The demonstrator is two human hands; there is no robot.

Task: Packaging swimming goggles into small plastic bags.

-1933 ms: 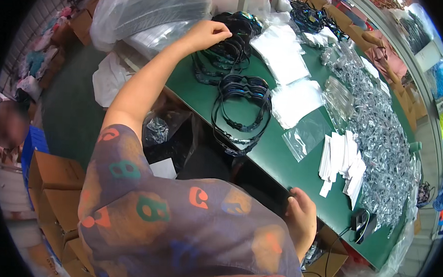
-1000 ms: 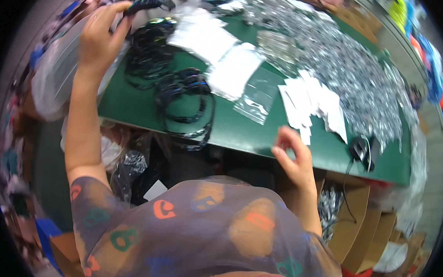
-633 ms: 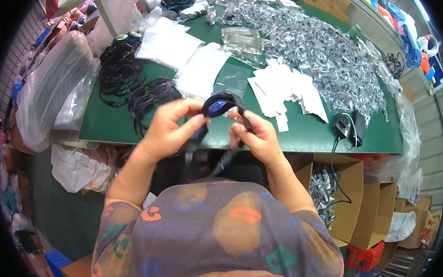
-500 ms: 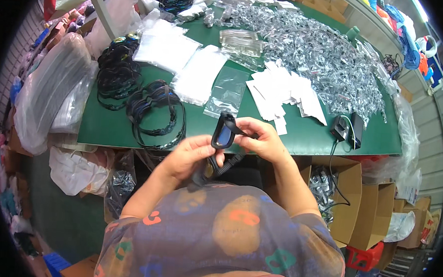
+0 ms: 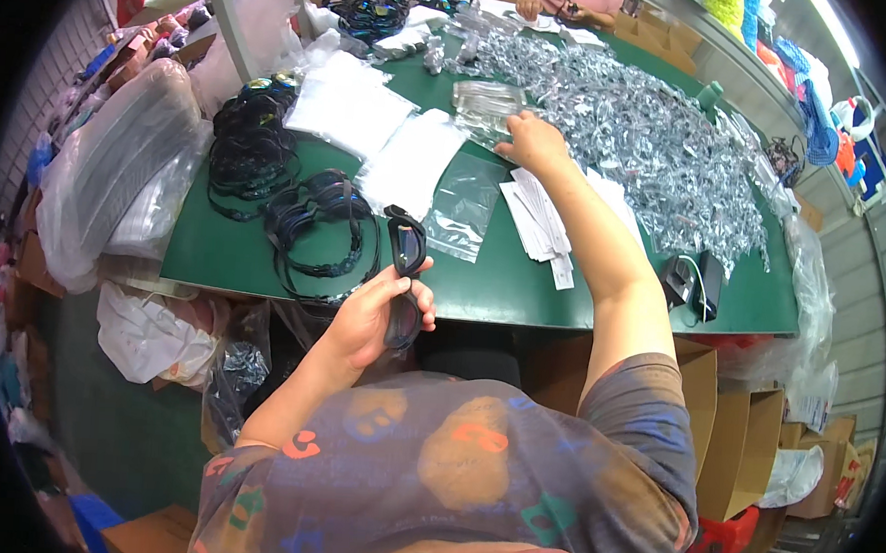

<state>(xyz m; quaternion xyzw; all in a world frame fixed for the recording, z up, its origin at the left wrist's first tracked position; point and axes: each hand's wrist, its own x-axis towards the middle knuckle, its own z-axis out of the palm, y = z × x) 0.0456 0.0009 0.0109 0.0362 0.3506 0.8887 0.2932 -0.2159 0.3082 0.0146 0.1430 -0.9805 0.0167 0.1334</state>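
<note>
My left hand [image 5: 376, 308] is closed around a pair of black swimming goggles [image 5: 405, 247], held upright at the table's front edge with one lens above the fingers and the other beside them. Stretched far over the table, my right hand [image 5: 536, 141] has its thumb and fingers apart at the edge of a stack of clear plastic pieces [image 5: 489, 99]. Nothing shows between those fingers. To its right spreads a big heap of small clear plastic packets [image 5: 642, 117]. Between my hands lie a flat clear plastic bag [image 5: 462, 207] and white paper slips [image 5: 536, 219].
Bunches of black goggles [image 5: 316, 220] and stacks of white bags [image 5: 409, 165] lie on the left of the green table [image 5: 522, 306]. A black adapter [image 5: 705, 285] with a cable sits at right. Cardboard boxes [image 5: 739, 452] stand below. Another person's hands [image 5: 529, 8] show at the far edge.
My right hand has let go of the goggles' strap and moved forward to the stack of clear pieces. My left hand has shifted slightly left, still holding the goggles.
</note>
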